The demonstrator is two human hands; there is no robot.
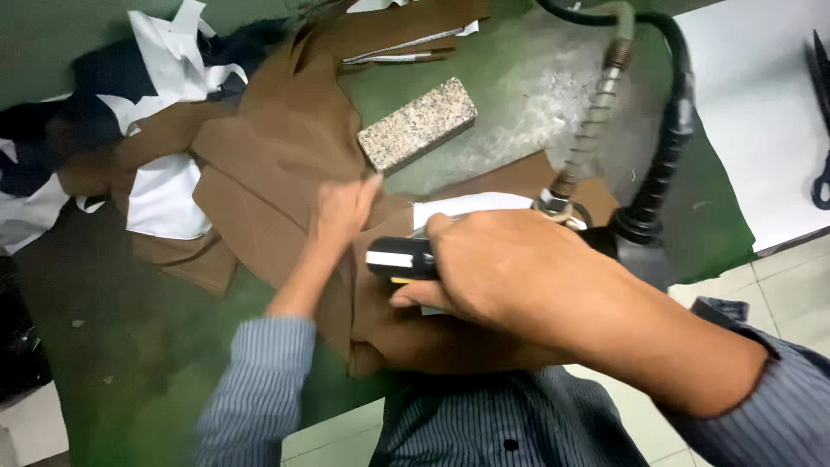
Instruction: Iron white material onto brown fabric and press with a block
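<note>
A black iron handle (402, 259) sat over brown fabric (285, 164) at the near edge of the green table (519, 95). The right hand (501, 268) clenched it, knuckles up, forearm angled in from the right. The left hand (344, 212) lay flat, fingers released and extended, pressing the fabric just beside a speckled stone block (418, 124).

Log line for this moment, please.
left hand: flat on brown fabric | right hand: grips black iron handle | granite block: apart
</note>
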